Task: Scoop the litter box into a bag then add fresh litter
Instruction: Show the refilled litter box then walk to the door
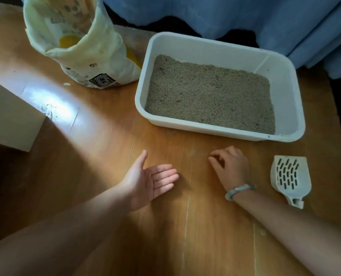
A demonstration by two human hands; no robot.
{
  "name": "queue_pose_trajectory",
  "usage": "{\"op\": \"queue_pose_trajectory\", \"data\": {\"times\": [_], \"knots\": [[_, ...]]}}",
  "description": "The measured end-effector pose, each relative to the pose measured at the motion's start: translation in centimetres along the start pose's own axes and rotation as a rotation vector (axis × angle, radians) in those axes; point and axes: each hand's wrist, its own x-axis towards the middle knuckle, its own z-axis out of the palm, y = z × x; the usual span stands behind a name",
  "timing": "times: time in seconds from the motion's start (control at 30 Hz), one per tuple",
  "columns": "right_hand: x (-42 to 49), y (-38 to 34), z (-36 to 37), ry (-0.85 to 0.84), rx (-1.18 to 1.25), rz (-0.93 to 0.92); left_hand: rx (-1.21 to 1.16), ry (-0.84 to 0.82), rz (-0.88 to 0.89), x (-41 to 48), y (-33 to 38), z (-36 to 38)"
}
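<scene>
At lower centre, the left hand (151, 180) lies palm-up, fingers straight, seemingly a tray for strays the curled right hand (232, 168) picks off the floor (106, 146) (pinch unclear), below the litter box (215, 131), scoop (289, 176) idle at right.

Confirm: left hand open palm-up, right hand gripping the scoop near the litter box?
No. In the head view the scoop lies untouched on the floor beside the right hand; left hand open palm-up, near the litter box.
</scene>
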Motion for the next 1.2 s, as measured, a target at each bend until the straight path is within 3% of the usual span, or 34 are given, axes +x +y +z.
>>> {"op": "queue_pose_trajectory", "data": {"times": [0.2, 0.97, 1.1, 1.2], "knots": [[1.0, -0.9, 0.9, 0.059, -0.041, -0.166, 0.005, 0.014, 0.0, 0.5, -0.4, 0.9], [1.4, -2.3, 2.0, 0.025, -0.15, -0.306, -0.01, 0.012, 0.01, 1.0, -0.4, 1.6], [0.5, -3.4, 1.2, -0.018, -0.001, -0.258, -0.014, 0.012, 0.015, 1.1, -0.4, 1.7], [-1.0, -5.3, 0.5, -0.076, 0.099, -0.349, -0.006, -0.004, 0.012, 1.2, -0.6, 1.7]]}}
